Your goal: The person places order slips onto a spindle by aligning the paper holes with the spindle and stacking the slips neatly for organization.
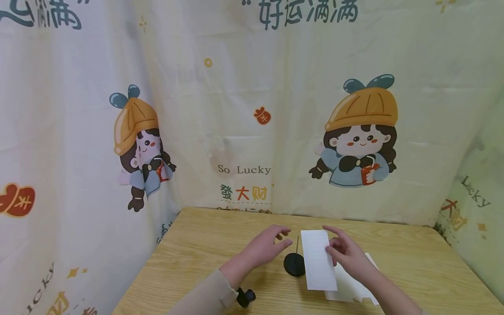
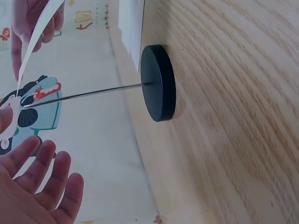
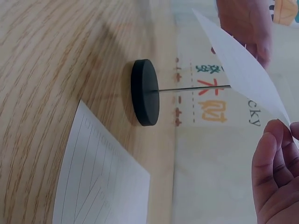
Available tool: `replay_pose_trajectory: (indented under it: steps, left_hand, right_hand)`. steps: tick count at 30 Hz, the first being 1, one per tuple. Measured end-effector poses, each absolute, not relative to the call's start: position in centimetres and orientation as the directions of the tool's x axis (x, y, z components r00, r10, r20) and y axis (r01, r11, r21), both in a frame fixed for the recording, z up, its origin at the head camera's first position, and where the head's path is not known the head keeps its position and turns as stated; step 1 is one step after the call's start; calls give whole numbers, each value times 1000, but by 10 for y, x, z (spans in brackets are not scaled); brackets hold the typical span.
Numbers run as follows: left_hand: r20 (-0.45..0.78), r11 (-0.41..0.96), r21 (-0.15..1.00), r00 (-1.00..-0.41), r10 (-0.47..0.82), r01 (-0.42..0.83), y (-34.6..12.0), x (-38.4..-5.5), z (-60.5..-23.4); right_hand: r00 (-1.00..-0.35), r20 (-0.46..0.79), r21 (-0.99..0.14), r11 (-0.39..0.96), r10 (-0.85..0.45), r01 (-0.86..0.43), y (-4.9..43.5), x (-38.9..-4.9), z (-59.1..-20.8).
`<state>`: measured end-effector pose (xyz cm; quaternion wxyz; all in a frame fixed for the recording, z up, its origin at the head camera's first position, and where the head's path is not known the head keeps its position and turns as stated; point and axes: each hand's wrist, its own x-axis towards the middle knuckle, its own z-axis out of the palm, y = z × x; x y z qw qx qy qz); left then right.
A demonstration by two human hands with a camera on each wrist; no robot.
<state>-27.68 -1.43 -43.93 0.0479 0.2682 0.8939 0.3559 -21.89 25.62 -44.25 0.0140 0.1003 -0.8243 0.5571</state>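
Note:
My right hand [image 1: 348,256] pinches a narrow lined paper slip [image 1: 318,262] by its right edge, holding it up above the table. Just left of the slip stands a receipt spike [image 1: 294,264], a thin upright metal rod on a round black base [image 2: 161,84]. In the right wrist view the slip [image 3: 247,67] hangs near the rod's tip; whether they touch I cannot tell. My left hand [image 1: 265,247] hovers left of the rod, fingers loosely bent and holding nothing. In the left wrist view its fingers [image 2: 53,182] are spread apart near the tip.
More lined paper sheets [image 1: 348,284] lie on the wooden table [image 1: 204,245] under my right forearm. A small black object [image 1: 246,298] sits beside my left sleeve [image 1: 212,295]. A printed curtain [image 1: 236,144] hangs behind the table's back edge.

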Motion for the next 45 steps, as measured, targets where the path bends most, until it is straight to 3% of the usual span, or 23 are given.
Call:
replay_pose_trajectory:
  steps: [11,24,45]
  left_hand:
    - [122,512,772,-878,462,377,-3,-273,-439]
    - [45,457,859,-924,380,230,17,-272,-437]
    - [40,391,899,-926,374,197,25,-275,-438]
  right_hand:
    - [-985,111,-926,347,-132,-151,246,-223,-445]
    - [-978,122,-931,320,-171,-172,242,-226,-449]
    - [-977,119,-932,318,-178,-172,241,-230,-456]
